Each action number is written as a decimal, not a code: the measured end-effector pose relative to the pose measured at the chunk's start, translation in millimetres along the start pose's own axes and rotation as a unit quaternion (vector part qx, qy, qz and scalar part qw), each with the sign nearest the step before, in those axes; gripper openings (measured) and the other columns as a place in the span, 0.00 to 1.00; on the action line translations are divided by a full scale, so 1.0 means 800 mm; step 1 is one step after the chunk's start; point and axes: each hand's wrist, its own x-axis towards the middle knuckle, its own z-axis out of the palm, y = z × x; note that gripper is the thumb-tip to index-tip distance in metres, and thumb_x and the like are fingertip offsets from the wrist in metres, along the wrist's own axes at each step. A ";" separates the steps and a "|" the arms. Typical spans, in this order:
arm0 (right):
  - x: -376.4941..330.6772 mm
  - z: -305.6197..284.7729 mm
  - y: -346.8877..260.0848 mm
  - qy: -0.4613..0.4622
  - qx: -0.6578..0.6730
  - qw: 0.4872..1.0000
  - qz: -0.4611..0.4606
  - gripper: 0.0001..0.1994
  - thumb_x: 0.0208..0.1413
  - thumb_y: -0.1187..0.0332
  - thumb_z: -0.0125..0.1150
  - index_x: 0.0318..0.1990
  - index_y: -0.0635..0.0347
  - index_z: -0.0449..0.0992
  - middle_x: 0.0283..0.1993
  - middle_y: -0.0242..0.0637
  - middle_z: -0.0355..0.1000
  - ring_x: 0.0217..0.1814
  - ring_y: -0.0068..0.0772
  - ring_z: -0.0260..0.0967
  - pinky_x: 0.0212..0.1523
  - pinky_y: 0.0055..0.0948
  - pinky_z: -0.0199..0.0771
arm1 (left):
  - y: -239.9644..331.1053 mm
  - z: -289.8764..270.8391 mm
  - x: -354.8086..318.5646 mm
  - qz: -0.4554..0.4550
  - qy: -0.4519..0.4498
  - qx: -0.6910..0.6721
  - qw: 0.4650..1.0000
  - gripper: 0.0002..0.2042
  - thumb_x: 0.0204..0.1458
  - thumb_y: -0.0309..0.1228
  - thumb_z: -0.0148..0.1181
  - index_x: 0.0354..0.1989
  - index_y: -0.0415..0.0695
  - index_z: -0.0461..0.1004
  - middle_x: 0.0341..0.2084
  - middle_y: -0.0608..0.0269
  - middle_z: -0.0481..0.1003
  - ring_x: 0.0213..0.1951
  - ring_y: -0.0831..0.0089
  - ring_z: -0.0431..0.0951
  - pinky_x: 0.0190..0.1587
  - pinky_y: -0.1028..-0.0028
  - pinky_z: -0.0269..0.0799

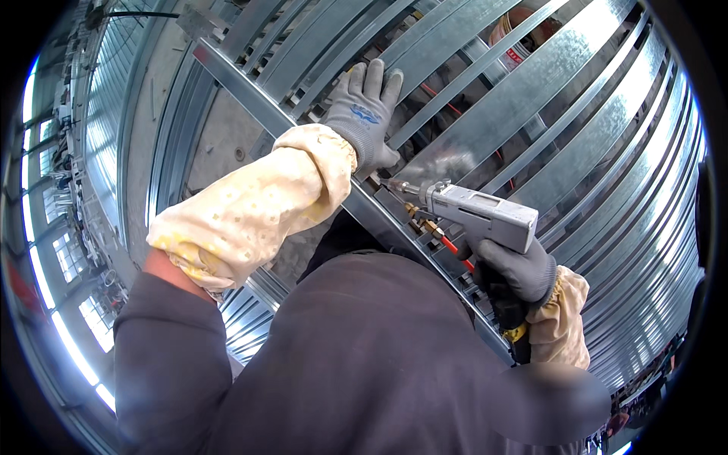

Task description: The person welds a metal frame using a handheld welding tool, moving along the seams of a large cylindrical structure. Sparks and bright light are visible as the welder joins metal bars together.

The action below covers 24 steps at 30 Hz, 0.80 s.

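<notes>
My left hand [365,114], in a grey glove, lies with its fingers stretched out over the metal slats [425,49] of a frame, by its near rail [246,87]. Wrapped round the grip of a light grey pistol-shaped welding gun [485,212] is my right hand [523,267], also gloved. The gun's nozzle [398,186] points left, close to the rail and just below my left thumb. Brass fittings [425,221] and a red hose [449,244] sit under its barrel. Whether the nozzle touches metal, I cannot tell.
Many parallel metal strips [629,250] stretch away to the right. Beneath the slats, a round tub [523,30] shows at the top. More long metal profiles [171,129] lie on the left, beside the concrete floor [220,136]. A black cable [504,303] hangs below my right hand.
</notes>
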 end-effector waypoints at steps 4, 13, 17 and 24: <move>0.008 -0.002 0.000 -0.014 -0.018 1.000 -0.005 0.24 0.59 0.67 0.62 0.62 0.65 0.69 0.43 0.35 0.75 0.35 0.20 0.70 0.34 0.23 0.71 | 0.002 -0.001 0.003 -0.004 -0.015 0.007 1.000 0.64 0.33 0.54 0.75 0.75 0.40 0.39 0.71 0.33 0.44 0.74 0.37 0.44 0.74 0.51 0.43; 0.023 -0.011 0.011 -0.054 -0.036 0.997 -0.051 0.23 0.62 0.65 0.60 0.61 0.68 0.70 0.43 0.39 0.77 0.37 0.22 0.72 0.38 0.25 0.74 | 0.006 -0.016 0.005 -0.021 -0.034 0.025 0.999 0.65 0.30 0.55 0.78 0.75 0.42 0.42 0.69 0.41 0.49 0.72 0.42 0.52 0.72 0.53 0.51; 0.033 -0.012 0.004 -0.046 -0.023 0.998 -0.045 0.22 0.61 0.66 0.60 0.61 0.68 0.70 0.43 0.38 0.77 0.39 0.22 0.73 0.41 0.25 0.73 | 0.000 -0.033 0.010 -0.006 -0.056 0.010 0.998 0.66 0.26 0.56 0.80 0.74 0.43 0.44 0.65 0.47 0.53 0.69 0.47 0.57 0.70 0.56 0.57; 0.052 -0.005 -0.022 -0.059 -0.010 0.997 0.039 0.23 0.60 0.66 0.62 0.61 0.66 0.70 0.40 0.36 0.76 0.28 0.19 0.72 0.27 0.20 0.72 | -0.012 -0.011 0.010 0.011 0.001 0.030 0.999 0.66 0.24 0.58 0.81 0.73 0.45 0.48 0.64 0.48 0.55 0.65 0.49 0.63 0.67 0.59 0.62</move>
